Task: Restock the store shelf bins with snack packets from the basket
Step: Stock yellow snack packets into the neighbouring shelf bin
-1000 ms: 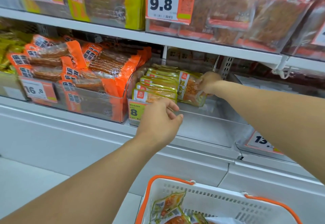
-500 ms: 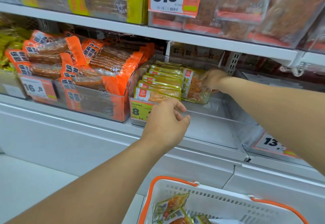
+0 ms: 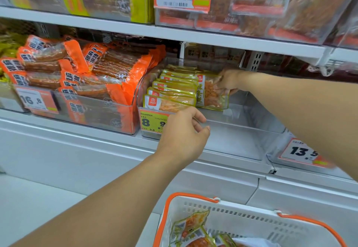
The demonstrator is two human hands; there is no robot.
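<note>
A clear shelf bin (image 3: 228,128) with a yellow price tag holds a row of yellow-edged snack packets (image 3: 174,91) on its left side. My right hand (image 3: 230,81) reaches deep into the bin and grips an upright packet (image 3: 210,94) standing beside the row. My left hand (image 3: 184,132) hovers at the bin's front wall, fingers loosely curled and holding nothing. A white basket with orange rim (image 3: 251,215) sits below, with more packets (image 3: 191,229) inside.
An orange-packet bin (image 3: 87,84) stands to the left. Another bin with a 13.5 price tag (image 3: 302,153) is at the right. An upper shelf (image 3: 174,31) with large packets overhangs the bins. White cabinet panels run below.
The hands have hardly moved on the shelf. My right hand stays on the upright packet and my left hand stays at the bin's front. The camera has moved slightly.
</note>
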